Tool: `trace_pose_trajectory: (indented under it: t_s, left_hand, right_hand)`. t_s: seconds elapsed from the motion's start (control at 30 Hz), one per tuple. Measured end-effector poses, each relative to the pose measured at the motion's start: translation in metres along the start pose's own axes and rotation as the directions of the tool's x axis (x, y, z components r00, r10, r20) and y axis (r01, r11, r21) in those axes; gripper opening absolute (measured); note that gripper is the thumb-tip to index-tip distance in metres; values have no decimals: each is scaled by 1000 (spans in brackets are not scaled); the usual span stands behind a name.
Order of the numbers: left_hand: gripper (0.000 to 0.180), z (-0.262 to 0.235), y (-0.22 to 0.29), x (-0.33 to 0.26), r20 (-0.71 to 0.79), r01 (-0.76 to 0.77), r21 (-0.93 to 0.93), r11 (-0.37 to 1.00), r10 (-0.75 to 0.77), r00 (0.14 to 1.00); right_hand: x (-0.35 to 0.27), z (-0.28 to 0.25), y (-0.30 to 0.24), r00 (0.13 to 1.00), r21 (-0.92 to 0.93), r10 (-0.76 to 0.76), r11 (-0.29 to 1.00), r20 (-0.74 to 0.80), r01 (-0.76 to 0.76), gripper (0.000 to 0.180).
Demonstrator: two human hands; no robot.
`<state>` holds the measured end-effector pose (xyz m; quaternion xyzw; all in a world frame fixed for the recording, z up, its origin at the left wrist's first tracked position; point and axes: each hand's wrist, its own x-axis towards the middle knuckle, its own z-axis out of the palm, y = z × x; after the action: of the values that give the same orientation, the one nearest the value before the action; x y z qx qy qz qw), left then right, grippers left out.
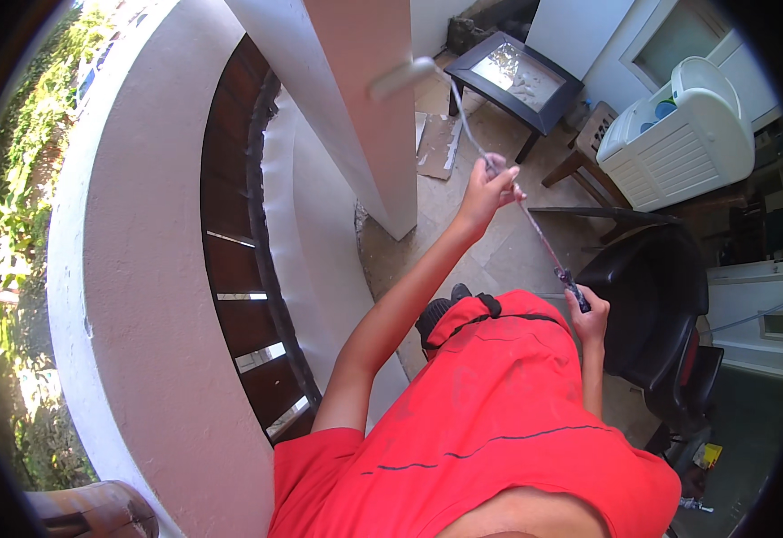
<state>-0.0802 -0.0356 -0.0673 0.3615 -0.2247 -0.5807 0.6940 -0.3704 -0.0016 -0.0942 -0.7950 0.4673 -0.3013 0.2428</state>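
Observation:
A paint roller (402, 79) with a long thin rod reaches up and away from me, its pale head blurred in front of the pinkish pillar (365, 99). Whether the head touches the pillar I cannot tell. My left hand (492, 195) is closed round the middle of the rod. Lower down and to the right, my right hand (589, 314) grips the dark, paint-spattered handle end. The rod slants from upper left to lower right between the two hands.
Left of me runs a curved wall top (140, 242) beside dark slats (234, 269). Beyond the pillar stand a black-framed table (548, 117) and paint-marked cardboard (439, 148). On the right are a white lidded hamper (669, 161), a brown stool (580, 161) and a black chair (652, 305).

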Motion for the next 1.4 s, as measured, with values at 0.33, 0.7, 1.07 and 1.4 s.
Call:
trace_pose_trajectory:
  t_s: [0.33,0.7,1.07,1.4]
  left_hand:
    - [17,10,32,2,163,-116,-83,990,128,978]
    - [25,-69,-58,-13,48,132,-74,989,-128,991]
    - [19,-93,-81,-14,-170,344,191,919,-314,934]
    - [9,-20,2,-4,222,-148,13,989,142,965]
  right_hand:
    - [6,18,-4,999,141,0,990,-35,5,19]
    - [-11,0,1,987,-97,157,983,30,-154,27]
    - [-10,3,0,979,-216,197,960,60,-180,31]
    - [10,-1,-5,997,-26,69,997,-33,-70,22]
